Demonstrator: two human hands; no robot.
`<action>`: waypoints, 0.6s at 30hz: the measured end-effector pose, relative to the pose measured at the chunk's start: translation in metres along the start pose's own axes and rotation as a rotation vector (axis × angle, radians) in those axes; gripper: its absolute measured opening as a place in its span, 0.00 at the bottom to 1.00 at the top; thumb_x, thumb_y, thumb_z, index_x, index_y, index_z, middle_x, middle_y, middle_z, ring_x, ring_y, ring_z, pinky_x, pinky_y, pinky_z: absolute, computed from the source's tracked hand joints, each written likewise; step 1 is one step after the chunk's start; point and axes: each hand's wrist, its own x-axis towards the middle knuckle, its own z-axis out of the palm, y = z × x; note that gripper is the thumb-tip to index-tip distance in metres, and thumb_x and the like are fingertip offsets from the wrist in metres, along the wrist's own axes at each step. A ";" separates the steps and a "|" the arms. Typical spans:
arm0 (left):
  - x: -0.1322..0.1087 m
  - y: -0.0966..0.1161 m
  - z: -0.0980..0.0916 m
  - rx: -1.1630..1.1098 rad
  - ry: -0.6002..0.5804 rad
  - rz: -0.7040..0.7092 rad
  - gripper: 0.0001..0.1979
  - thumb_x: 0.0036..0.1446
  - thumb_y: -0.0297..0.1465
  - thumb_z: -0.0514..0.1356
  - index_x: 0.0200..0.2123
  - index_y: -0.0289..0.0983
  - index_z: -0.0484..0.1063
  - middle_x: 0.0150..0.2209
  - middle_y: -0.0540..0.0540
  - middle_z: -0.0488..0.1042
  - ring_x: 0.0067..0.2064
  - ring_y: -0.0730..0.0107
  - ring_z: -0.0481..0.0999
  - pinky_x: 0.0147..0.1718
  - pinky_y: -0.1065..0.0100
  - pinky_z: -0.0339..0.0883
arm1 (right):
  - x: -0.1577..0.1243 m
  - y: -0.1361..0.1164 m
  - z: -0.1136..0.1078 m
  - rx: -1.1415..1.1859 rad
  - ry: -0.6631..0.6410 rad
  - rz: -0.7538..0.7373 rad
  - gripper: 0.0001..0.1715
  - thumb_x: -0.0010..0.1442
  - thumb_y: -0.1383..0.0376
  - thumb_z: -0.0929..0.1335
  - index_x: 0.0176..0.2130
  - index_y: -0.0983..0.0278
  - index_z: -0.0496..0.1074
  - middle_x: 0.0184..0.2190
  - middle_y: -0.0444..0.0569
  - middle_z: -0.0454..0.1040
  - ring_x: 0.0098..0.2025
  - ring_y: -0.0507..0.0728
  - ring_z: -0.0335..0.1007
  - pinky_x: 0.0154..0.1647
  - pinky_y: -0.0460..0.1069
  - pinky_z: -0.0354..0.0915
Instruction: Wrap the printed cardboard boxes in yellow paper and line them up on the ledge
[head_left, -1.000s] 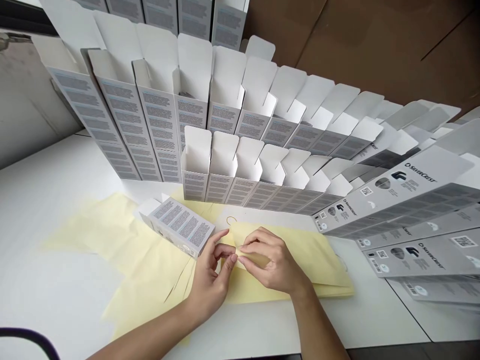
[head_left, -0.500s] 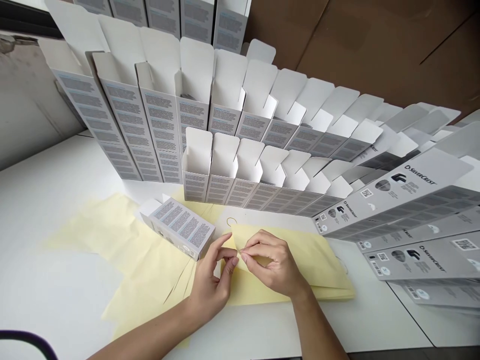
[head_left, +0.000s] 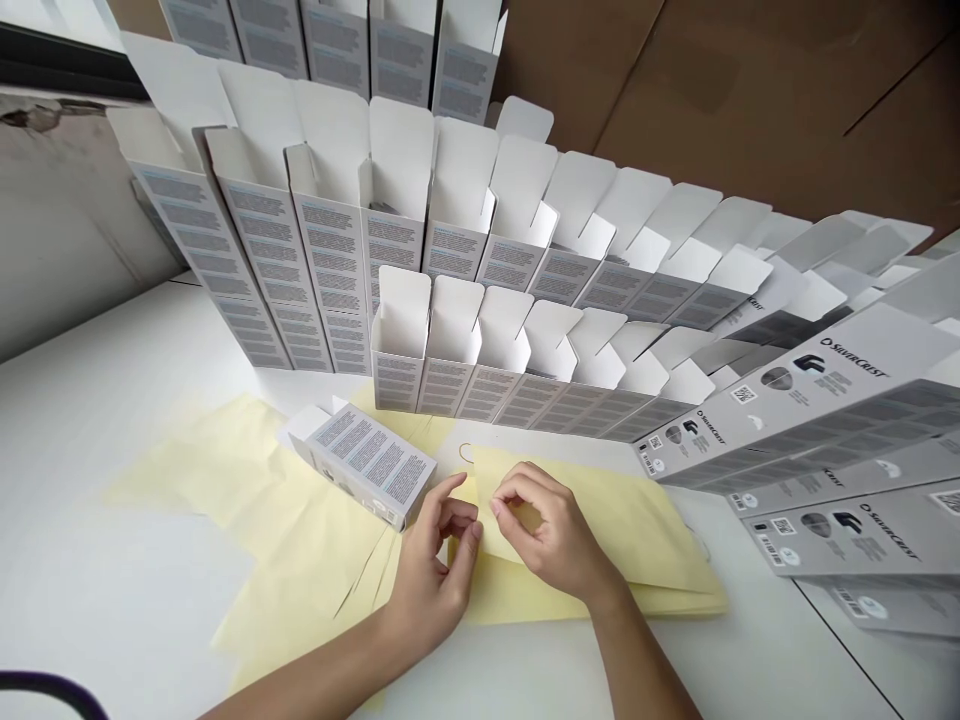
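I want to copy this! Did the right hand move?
Yes, a little: the right hand moved rightward, farther from the printed carton lying on its side.

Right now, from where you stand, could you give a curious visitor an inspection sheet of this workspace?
Surface: white table, partly covered by pale yellow paper.
Job's things: folded pale yellow paper sheet under the hands; thin wire loop just beyond it.
Clutter: printed carton lying beside the left hand; rows of open white cartons standing behind; grey SilverCrest cartons overlapping at right.
Hands: left hand curled beside the paper's raised corner; right hand over that corner, grip unclear.
Cables: dark curved line at lower left, possibly a cable.
Surroundings: brown cardboard behind the cartons; grey wall at left.
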 end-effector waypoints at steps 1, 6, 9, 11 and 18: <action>0.000 -0.001 0.000 0.000 0.002 -0.010 0.19 0.65 0.32 0.52 0.58 0.40 0.54 0.35 0.46 0.72 0.34 0.71 0.72 0.33 0.68 0.66 | 0.001 0.002 -0.001 0.031 -0.003 0.031 0.07 0.61 0.70 0.64 0.30 0.64 0.66 0.29 0.47 0.67 0.33 0.52 0.64 0.32 0.48 0.62; 0.002 -0.004 -0.002 0.078 -0.041 -0.022 0.20 0.64 0.32 0.52 0.58 0.40 0.54 0.33 0.47 0.70 0.34 0.71 0.72 0.31 0.69 0.67 | 0.006 0.016 -0.006 0.209 0.040 0.197 0.12 0.63 0.62 0.65 0.29 0.65 0.66 0.27 0.46 0.66 0.30 0.51 0.62 0.32 0.47 0.61; 0.002 -0.002 -0.008 0.342 -0.067 0.151 0.18 0.63 0.31 0.53 0.56 0.39 0.57 0.27 0.50 0.68 0.25 0.74 0.68 0.23 0.72 0.62 | 0.009 0.024 -0.007 0.342 0.036 0.326 0.15 0.60 0.57 0.67 0.29 0.65 0.67 0.25 0.44 0.64 0.28 0.51 0.60 0.30 0.46 0.61; 0.005 0.003 -0.017 0.599 -0.037 0.400 0.13 0.62 0.28 0.54 0.50 0.38 0.63 0.24 0.50 0.68 0.23 0.74 0.66 0.21 0.70 0.58 | 0.010 0.027 -0.007 0.397 0.021 0.412 0.17 0.58 0.55 0.68 0.28 0.66 0.68 0.24 0.45 0.64 0.28 0.51 0.60 0.30 0.46 0.61; 0.025 0.007 -0.063 1.117 0.183 0.706 0.19 0.54 0.33 0.62 0.48 0.34 0.68 0.46 0.36 0.75 0.50 0.48 0.72 0.50 0.50 0.60 | 0.009 0.030 -0.004 0.425 0.005 0.498 0.17 0.54 0.54 0.70 0.27 0.67 0.69 0.24 0.45 0.65 0.28 0.51 0.61 0.31 0.47 0.62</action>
